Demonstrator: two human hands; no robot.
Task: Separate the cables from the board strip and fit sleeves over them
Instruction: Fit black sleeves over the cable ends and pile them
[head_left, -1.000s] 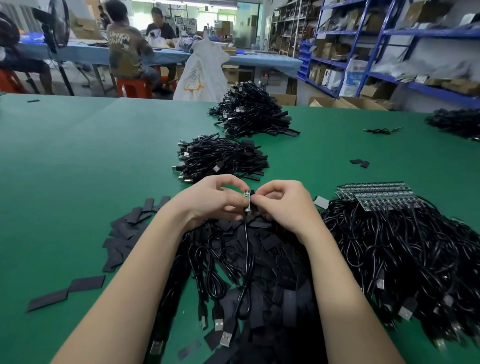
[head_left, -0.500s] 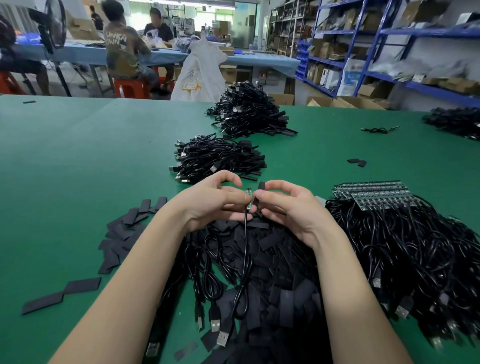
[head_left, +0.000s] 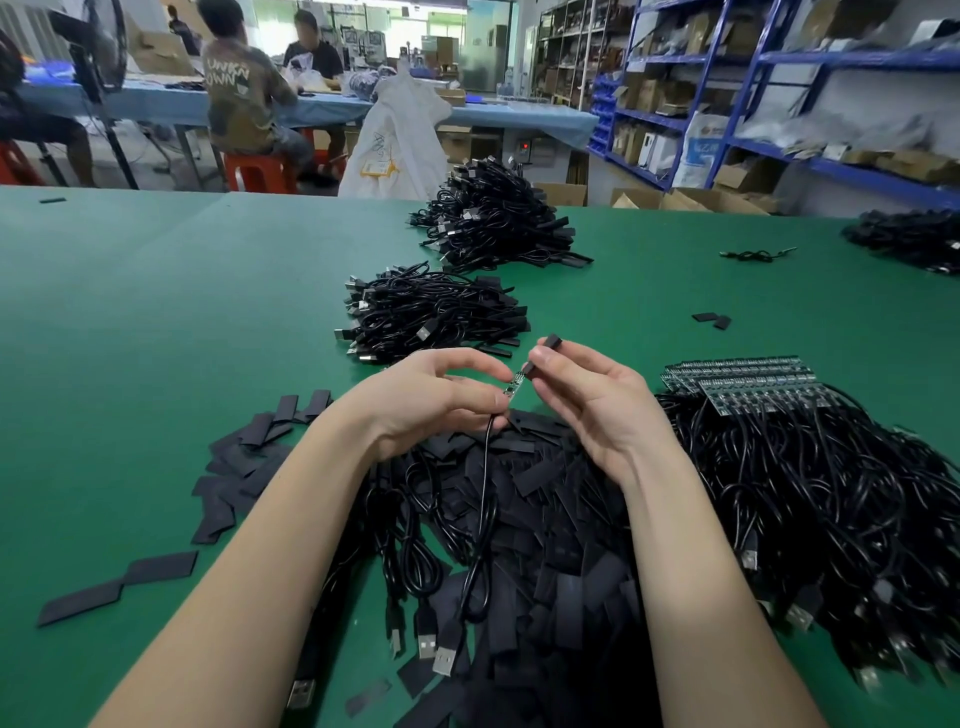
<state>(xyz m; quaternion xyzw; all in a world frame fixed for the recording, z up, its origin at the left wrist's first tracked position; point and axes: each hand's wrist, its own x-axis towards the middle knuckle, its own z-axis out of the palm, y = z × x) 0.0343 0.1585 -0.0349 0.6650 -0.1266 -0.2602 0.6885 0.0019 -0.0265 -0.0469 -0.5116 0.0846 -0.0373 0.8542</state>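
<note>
You work under bright, even overhead light; your fingers (head_left: 540, 358) are sharp and cast only faint shadows. Beyond them the shelving (head_left: 779, 104) blurs, and wide-angle distortion bends the green worktop (head_left: 156, 322) at the edges.

The left hand (head_left: 441, 395) hides where its fingertips meet the cable (head_left: 485, 467). Beneath both forearms, much of the sleeve heap (head_left: 545, 519) is covered. The cable tangle (head_left: 831, 519) right of the hands runs past the frame's edge.
</note>
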